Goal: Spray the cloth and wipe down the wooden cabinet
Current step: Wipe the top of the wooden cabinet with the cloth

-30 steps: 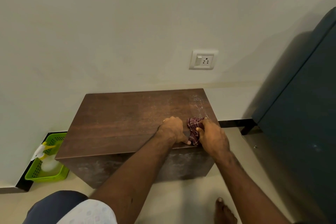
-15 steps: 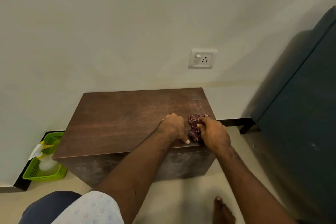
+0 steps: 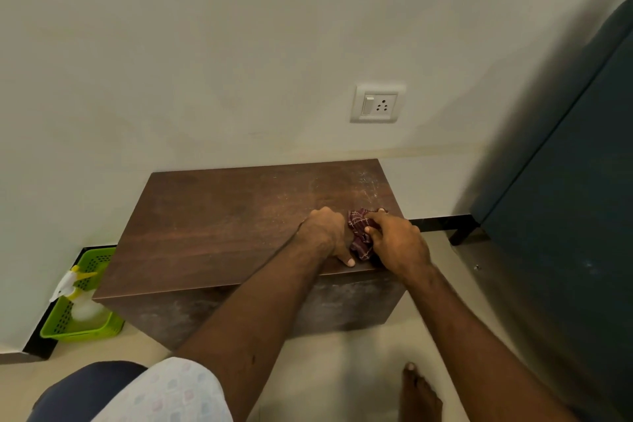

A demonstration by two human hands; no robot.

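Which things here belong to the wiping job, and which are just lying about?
Job: cloth, pinched by the right hand, with the left hand beside it; cabinet; spray bottle.
Lying about: green basket holding the bottle; wall socket; dark furniture.

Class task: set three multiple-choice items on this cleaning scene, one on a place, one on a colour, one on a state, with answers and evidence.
1. Where is the spray bottle? A in the green basket; B on a shelf; C in a hand.
2. What colour is the cloth? A white; B maroon check; C yellow.
3. What is the right hand doing? A hanging free; B gripping the cloth on the wooden cabinet; C pressing a switch.
Answers: 1 A, it stands in the basket left of the cabinet; 2 B, dark red with pale lines; 3 B, it pinches the cloth.
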